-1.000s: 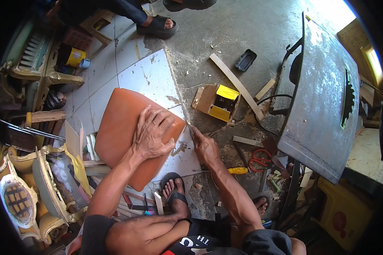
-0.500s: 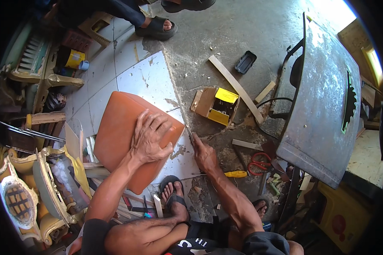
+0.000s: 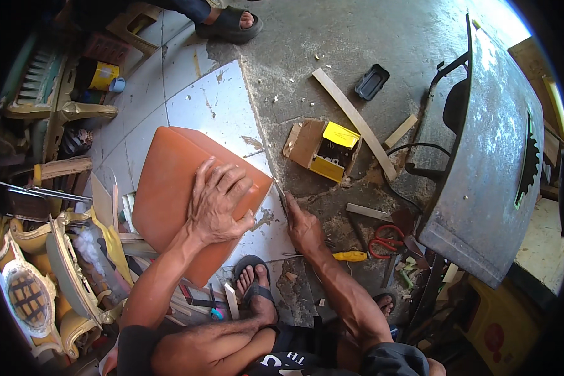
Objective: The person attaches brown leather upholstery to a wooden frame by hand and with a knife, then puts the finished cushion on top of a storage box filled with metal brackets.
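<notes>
An orange-brown upholstered block (image 3: 164,182), box-shaped with rounded corners, sits tilted on the white tiles in front of me. My left hand (image 3: 221,199) lies on its top with the fingers spread, the thumb pointing right, pressing it without grasping anything. At the block's right corner, my right hand (image 3: 305,224) is closed around a thin, narrow tool (image 3: 280,189) like a blade. Its tip is at or very near the corner; contact cannot be made out. Most of the tool is hidden in my fist.
Right of me stands a metal saw table (image 3: 482,169) with a toothed blade (image 3: 530,164). An open cardboard box (image 3: 304,145), wood strips (image 3: 356,124), red-handled scissors (image 3: 386,242) and a yellow-handled screwdriver (image 3: 349,256) lie on the floor. Carved gilt furniture (image 3: 66,282) crowds the left. A person's sandaled foot (image 3: 232,25) is ahead.
The view has shifted slightly, so the saw table appears farther right and the other person's second shoe has left the picture. Both hands keep nearly the same places against the block.
</notes>
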{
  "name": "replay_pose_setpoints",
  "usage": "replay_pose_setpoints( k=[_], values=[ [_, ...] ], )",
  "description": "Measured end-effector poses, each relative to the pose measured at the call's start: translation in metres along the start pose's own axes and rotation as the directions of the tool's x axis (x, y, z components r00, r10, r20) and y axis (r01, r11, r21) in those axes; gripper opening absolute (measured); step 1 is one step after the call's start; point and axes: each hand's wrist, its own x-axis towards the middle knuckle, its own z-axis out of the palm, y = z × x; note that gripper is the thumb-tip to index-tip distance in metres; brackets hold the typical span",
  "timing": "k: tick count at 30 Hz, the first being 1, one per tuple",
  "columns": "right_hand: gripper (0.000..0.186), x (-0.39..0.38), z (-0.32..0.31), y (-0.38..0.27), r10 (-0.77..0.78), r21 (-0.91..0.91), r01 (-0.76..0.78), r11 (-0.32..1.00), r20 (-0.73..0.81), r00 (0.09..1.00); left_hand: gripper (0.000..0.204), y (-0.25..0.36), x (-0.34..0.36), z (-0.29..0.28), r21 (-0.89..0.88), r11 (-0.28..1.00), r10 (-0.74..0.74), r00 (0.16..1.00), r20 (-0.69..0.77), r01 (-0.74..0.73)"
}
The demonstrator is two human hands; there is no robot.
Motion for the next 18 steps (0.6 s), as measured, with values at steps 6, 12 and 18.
replay_pose_setpoints(
  k=[6,12,18],
  values=[
    [0.050,0.004,0.020,-0.017,0.126,-0.133,-0.128,0.983,-0.022,0.992,0.054,-0.001,0.004,0.000,0.033,0.999,0.016,1.000,-0.018,-0.016],
    [0.045,0.029,-0.007,-0.028,0.213,0.187,-0.214,0.959,0.025,0.977,0.054,-0.002,0.007,-0.001,0.010,1.000,-0.016,0.997,-0.078,0.017],
    [0.045,0.021,0.000,-0.043,0.240,0.006,-0.241,0.971,-0.100,0.966,0.054,0.006,0.024,0.002,0.036,0.995,-0.093,0.990,-0.105,0.098]
  ],
)
